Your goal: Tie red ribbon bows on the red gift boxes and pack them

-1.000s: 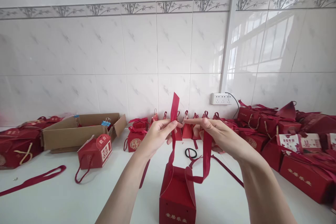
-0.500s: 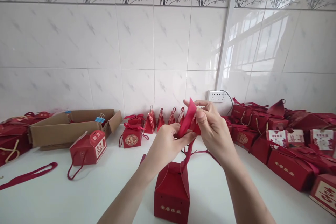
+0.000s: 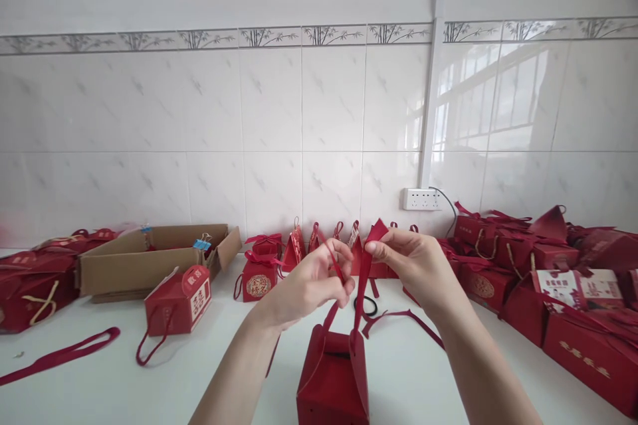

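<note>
A red gift box [image 3: 331,382] with folded-in top flaps stands on the white table in front of me. Two lengths of red ribbon [image 3: 363,285] rise from its top. Between the thumb and fingers of my right hand [image 3: 411,257], one ribbon is pinched near its pointed end and pulled upward. The other length runs up to my left hand [image 3: 312,282], whose curled fingers hold it just left of the first. Both hands are above the box, a short way apart, without touching it.
Beyond the hands lie a black ring [image 3: 369,307] and a loose red ribbon [image 3: 413,319]. At left are a small red box with cord handles [image 3: 177,305], a cardboard carton [image 3: 149,269] and a ribbon strip [image 3: 64,355]. Red boxes [image 3: 583,352] are piled at right.
The hands have drawn apart. The ribbon that was folded between them is now two separate lengths, one in each hand. The view has tilted up slightly.
</note>
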A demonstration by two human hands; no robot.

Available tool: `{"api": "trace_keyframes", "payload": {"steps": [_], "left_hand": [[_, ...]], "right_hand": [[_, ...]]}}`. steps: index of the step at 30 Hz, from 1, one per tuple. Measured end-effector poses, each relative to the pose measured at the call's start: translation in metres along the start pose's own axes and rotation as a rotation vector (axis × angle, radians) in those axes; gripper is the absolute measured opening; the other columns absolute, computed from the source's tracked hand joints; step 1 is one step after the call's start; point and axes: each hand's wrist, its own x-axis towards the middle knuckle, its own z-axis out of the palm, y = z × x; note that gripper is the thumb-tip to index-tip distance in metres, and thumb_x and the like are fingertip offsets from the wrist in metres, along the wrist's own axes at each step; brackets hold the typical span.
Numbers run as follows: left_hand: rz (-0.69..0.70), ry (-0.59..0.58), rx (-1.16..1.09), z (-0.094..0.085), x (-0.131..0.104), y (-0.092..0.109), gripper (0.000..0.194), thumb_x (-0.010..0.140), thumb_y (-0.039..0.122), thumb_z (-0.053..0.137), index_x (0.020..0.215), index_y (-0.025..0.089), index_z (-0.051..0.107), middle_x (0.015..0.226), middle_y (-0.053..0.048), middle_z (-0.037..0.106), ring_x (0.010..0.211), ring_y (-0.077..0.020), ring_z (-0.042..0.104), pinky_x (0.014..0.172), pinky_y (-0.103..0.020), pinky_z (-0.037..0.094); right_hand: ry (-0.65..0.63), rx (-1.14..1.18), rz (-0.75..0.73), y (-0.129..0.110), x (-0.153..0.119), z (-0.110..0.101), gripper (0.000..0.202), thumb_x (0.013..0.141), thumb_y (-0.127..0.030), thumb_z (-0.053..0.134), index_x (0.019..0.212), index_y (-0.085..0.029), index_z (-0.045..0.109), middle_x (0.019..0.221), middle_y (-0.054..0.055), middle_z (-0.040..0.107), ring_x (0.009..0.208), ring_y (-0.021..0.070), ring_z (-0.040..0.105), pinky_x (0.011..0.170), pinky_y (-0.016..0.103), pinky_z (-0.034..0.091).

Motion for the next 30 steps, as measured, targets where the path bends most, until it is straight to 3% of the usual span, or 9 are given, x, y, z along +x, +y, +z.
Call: {"api": "trace_keyframes", "payload": {"steps": [2, 5, 8, 11, 14, 16, 21, 26, 30], "left_hand": [[0.004, -0.068, -0.117, -0.006, -0.002, 0.001, 0.023, 0.065, 0.008, 0.062, 0.08, 0.019, 0.05, 0.08, 0.002, 0.05, 0.07, -0.0105, 0.054, 0.061, -0.024, 0.042], [0.001, -0.032, -0.056, -0.014, -0.001, 0.002, 0.011, 0.077, 0.018, 0.06, 0.079, 0.016, 0.05, 0.075, 0.0, 0.054, 0.067, -0.0099, 0.056, 0.06, -0.023, 0.044], [0.008, 0.083, 0.097, -0.016, 0.003, 0.001, 0.017, 0.083, 0.031, 0.058, 0.081, 0.016, 0.051, 0.064, 0.0, 0.056, 0.059, -0.0098, 0.056, 0.052, -0.021, 0.043], [0.05, 0.217, 0.225, -0.012, 0.008, -0.002, 0.026, 0.081, 0.042, 0.058, 0.082, 0.016, 0.052, 0.066, -0.001, 0.058, 0.059, -0.0115, 0.056, 0.042, -0.018, 0.037], [0.104, 0.41, 0.347, -0.006, 0.01, -0.004, 0.028, 0.08, 0.046, 0.057, 0.082, 0.018, 0.054, 0.067, 0.002, 0.054, 0.05, -0.0069, 0.048, 0.036, -0.017, 0.028], [0.148, 0.481, 0.432, -0.001, 0.009, -0.005, 0.026, 0.082, 0.044, 0.056, 0.081, 0.018, 0.055, 0.069, 0.002, 0.054, 0.049, -0.0054, 0.045, 0.039, -0.018, 0.029], [0.262, 0.404, 0.509, 0.011, 0.004, -0.001, 0.019, 0.083, 0.037, 0.057, 0.08, 0.018, 0.057, 0.076, 0.001, 0.06, 0.071, -0.0105, 0.056, 0.062, -0.02, 0.043], [0.234, 0.305, 0.394, 0.018, 0.003, -0.001, 0.013, 0.082, 0.029, 0.056, 0.083, 0.017, 0.058, 0.076, 0.0, 0.062, 0.07, -0.011, 0.058, 0.064, -0.022, 0.046], [0.192, 0.152, 0.276, 0.021, 0.002, -0.003, 0.012, 0.084, 0.025, 0.053, 0.084, 0.016, 0.06, 0.066, 0.002, 0.057, 0.055, -0.0083, 0.055, 0.058, -0.023, 0.047]], "right_hand": [[0.085, 0.059, -0.025, 0.001, 0.0, 0.002, 0.03, 0.068, -0.045, 0.071, 0.06, -0.017, 0.064, 0.058, 0.0, 0.06, 0.056, 0.0126, 0.053, 0.053, 0.025, 0.043], [0.131, 0.17, -0.045, 0.002, 0.001, 0.003, 0.025, 0.07, -0.043, 0.071, 0.071, -0.018, 0.069, 0.07, 0.002, 0.066, 0.066, 0.0149, 0.058, 0.065, 0.028, 0.047], [0.089, 0.325, 0.029, 0.003, 0.002, 0.005, 0.026, 0.065, -0.039, 0.076, 0.082, -0.021, 0.069, 0.068, 0.0, 0.067, 0.066, 0.0139, 0.06, 0.066, 0.027, 0.048], [0.046, 0.46, 0.086, 0.007, 0.004, 0.007, 0.024, 0.061, -0.035, 0.08, 0.074, -0.021, 0.066, 0.065, -0.002, 0.065, 0.062, 0.011, 0.058, 0.064, 0.024, 0.046], [0.045, 0.527, 0.017, 0.009, 0.004, 0.01, 0.021, 0.065, -0.035, 0.078, 0.067, -0.021, 0.062, 0.063, -0.004, 0.061, 0.061, 0.0098, 0.055, 0.064, 0.024, 0.045], [0.05, 0.508, -0.028, 0.009, 0.003, 0.013, 0.019, 0.07, -0.035, 0.074, 0.069, -0.021, 0.061, 0.065, -0.004, 0.06, 0.063, 0.0104, 0.054, 0.066, 0.025, 0.045], [0.026, 0.461, -0.065, 0.007, -0.001, 0.017, 0.017, 0.073, -0.034, 0.072, 0.072, -0.022, 0.059, 0.081, -0.001, 0.062, 0.076, 0.0138, 0.059, 0.074, 0.028, 0.046], [0.019, 0.371, -0.071, 0.002, -0.004, 0.02, 0.022, 0.072, -0.039, 0.071, 0.071, -0.021, 0.059, 0.103, 0.005, 0.064, 0.102, 0.0226, 0.058, 0.084, 0.034, 0.047], [0.049, 0.23, -0.105, -0.003, -0.006, 0.02, 0.019, 0.073, -0.037, 0.07, 0.069, -0.021, 0.06, 0.089, 0.003, 0.063, 0.084, 0.0179, 0.06, 0.07, 0.029, 0.048]]}}
